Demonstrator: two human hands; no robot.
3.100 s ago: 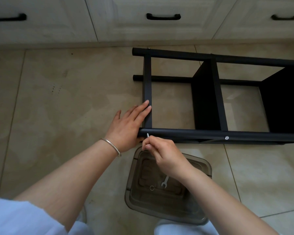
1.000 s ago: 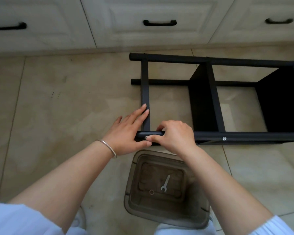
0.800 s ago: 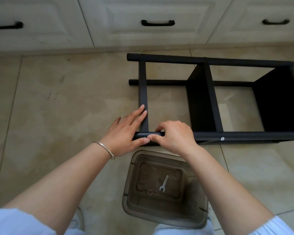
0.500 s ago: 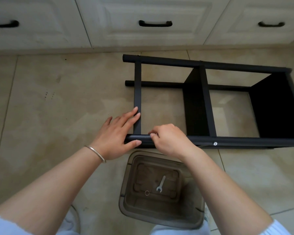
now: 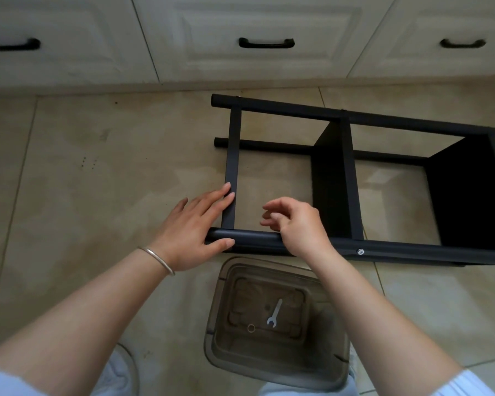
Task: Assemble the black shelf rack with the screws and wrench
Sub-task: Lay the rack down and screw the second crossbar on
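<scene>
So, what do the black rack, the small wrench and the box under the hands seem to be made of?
Black rack: probably painted metal tubes, matte with a soft sheen; its dark panels could be board or metal.
Wrench: bright, silvery metal.
Box: translucent, smoky grey-brown plastic; the floor shows through its walls.

open floor (image 5: 97,181) left of rack (image 5: 383,121); bin (image 5: 215,310) just beside it.

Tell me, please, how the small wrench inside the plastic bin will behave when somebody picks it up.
The wrench looks like thin flat metal, so probably stiff and light. It lies flat on the bin floor, so fingertips may slip before getting under it. It seems unlikely to roll.
</scene>
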